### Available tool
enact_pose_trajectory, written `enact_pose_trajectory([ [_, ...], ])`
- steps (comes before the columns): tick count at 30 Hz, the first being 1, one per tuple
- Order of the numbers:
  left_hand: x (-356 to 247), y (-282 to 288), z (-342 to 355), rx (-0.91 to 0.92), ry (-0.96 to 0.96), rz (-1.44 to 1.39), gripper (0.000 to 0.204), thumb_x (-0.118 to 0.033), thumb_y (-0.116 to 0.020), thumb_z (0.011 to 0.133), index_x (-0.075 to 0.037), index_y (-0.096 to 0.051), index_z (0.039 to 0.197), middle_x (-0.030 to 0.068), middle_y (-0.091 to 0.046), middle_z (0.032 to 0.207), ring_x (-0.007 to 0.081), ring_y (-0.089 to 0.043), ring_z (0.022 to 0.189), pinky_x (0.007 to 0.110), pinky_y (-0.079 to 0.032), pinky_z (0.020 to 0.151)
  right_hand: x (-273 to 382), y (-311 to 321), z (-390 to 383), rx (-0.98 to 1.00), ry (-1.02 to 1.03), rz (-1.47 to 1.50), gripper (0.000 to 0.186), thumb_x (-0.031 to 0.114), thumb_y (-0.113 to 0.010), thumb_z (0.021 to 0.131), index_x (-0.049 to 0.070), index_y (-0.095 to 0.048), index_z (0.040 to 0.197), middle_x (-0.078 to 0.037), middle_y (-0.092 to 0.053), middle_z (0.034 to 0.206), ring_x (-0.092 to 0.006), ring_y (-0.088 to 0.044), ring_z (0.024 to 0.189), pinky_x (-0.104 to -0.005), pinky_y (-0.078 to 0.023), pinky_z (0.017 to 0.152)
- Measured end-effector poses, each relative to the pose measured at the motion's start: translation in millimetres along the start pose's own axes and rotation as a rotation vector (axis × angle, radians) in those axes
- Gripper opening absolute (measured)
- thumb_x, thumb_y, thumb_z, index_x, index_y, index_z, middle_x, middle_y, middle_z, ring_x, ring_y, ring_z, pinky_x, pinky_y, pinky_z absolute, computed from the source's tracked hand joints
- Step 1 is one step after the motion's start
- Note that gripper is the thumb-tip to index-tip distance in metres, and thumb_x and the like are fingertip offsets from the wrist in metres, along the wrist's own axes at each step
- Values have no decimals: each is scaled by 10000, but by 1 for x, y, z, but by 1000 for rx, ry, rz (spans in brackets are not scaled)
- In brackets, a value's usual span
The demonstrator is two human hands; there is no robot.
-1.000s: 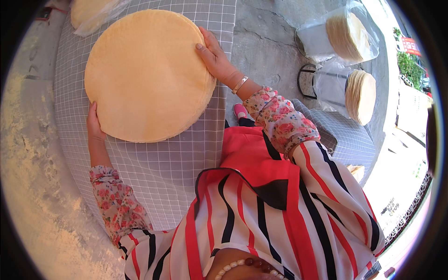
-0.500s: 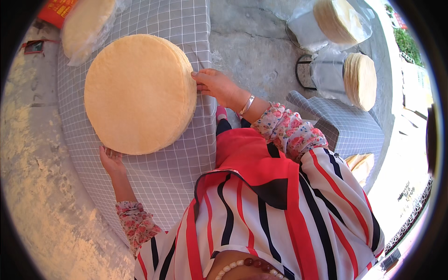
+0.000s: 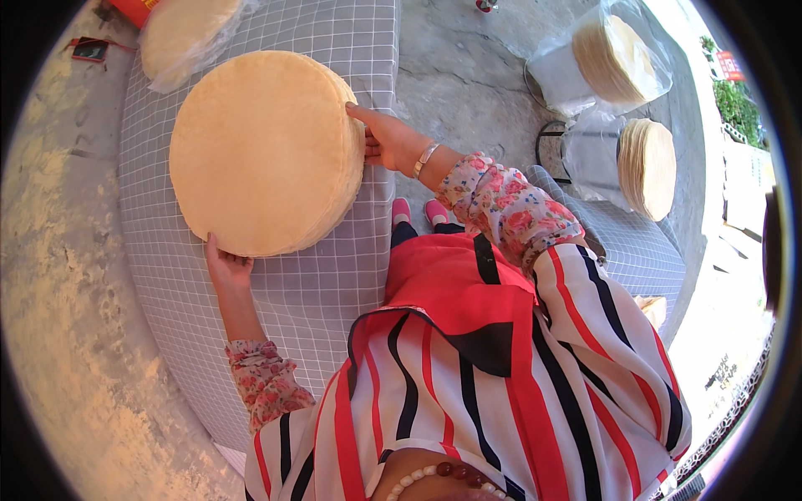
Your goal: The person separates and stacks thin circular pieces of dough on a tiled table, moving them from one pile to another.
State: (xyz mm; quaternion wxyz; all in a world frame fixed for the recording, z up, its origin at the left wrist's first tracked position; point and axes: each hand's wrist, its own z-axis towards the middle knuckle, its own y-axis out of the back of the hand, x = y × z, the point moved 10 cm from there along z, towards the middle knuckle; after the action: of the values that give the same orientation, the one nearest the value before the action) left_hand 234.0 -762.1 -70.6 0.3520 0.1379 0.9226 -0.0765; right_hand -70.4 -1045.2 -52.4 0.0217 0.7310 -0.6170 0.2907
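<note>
A thick stack of large, round, pale-yellow flatbreads (image 3: 263, 154) lies on a grey checked tablecloth (image 3: 309, 288). At its near-left edge is my left hand (image 3: 229, 265), the thumb on the rim and the fingers curled against the side, partly hidden. My right hand (image 3: 389, 138), with a silver bracelet at the wrist, grips the right edge of the stack. Its thumb presses at the top rim while the other fingers bend below it along the side. Both sleeves have floral cuffs.
Beyond the stack, more flatbreads lie in a clear plastic bag (image 3: 188, 37) beside a red package (image 3: 134, 10). Two plastic-wrapped flatbread stacks (image 3: 614, 58) rest on stands at the right. A phone-like dark object (image 3: 89, 50) lies far left, near a rough wall.
The whole view has shifted slightly. My left thumb now lies over the rim of the stack, and my right hand grips its edge more firmly, thumb on top.
</note>
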Motion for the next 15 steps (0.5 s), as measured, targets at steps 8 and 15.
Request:
enact_pose_trajectory([
  [8,-10,2,22,175,30,82,601,-469,-666,874,-76,-511,1301,41,-573,1223,191,-555,1028,347,-459,845,6,-2,22,73,130,-19,572,502,-672,891,31,-628,1212,-89,-684,1130,-206,-656,984,-367,-507,889],
  [15,-35,-40,-8,409,-243,-106,698,-594,-451,977,-90,-410,1458,89,-475,1451,253,-505,1277,429,-477,990,5,-10,5,258,189,220,760,583,-651,878,40,-512,1391,-138,-574,1365,-282,-536,1244,-469,-386,1058],
])
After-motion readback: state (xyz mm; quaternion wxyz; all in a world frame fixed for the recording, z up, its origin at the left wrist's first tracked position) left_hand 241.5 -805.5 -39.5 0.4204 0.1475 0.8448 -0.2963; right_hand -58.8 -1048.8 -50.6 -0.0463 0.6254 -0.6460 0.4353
